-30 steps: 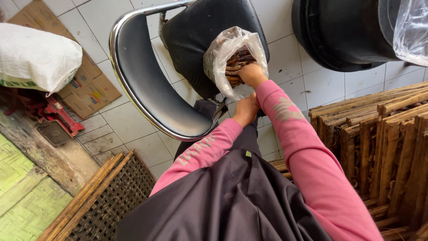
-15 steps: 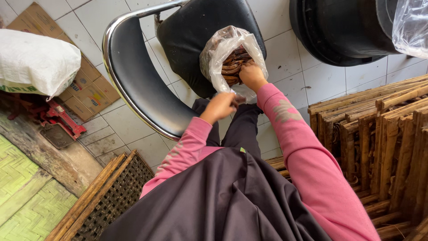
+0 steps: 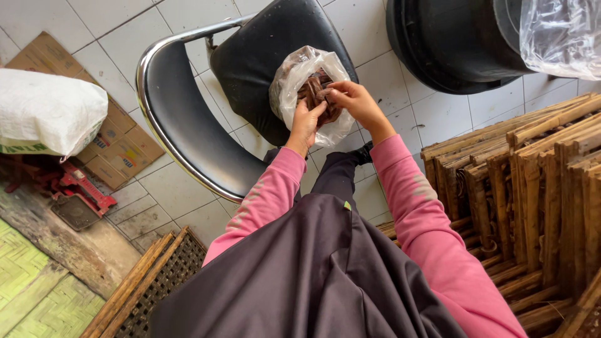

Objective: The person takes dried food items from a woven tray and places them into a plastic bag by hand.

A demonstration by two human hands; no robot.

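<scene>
A clear plastic bag (image 3: 294, 84) holding a clump of dark brown pieces (image 3: 313, 91) sits on the seat of a black chair (image 3: 181, 125) with a chrome tube frame, which stands on the white tiled floor (image 3: 125, 25). Both hands are at the bag's mouth. The right hand (image 3: 350, 100) comes in from the right, its fingers pinched shut on some of the brown pieces at the top of the opening. The left hand (image 3: 307, 122) rises from below, fingers curled closed on the bag's lower edge and touching the contents. The bag lies straight ahead of both hands, away from the body, and its long axis runs roughly up and down in the view; neither hand is clearly nearer, as both touch it. Pink sleeves (image 3: 432, 219) and a dark apron (image 3: 313, 275) fill the lower middle.

To the left, a full white woven sack (image 3: 50, 112) with a green band along its lower edge lies on a flattened brown cardboard box (image 3: 119, 134) bearing small coloured print. Below it sits a red metal tool (image 3: 81, 188). At upper right a large black tub (image 3: 451, 44) carries another clear plastic sheet (image 3: 560, 34). Stacked bamboo frames (image 3: 532, 188) fill the right side, and one more frame with dark mesh (image 3: 150, 281) lies at lower left.
</scene>
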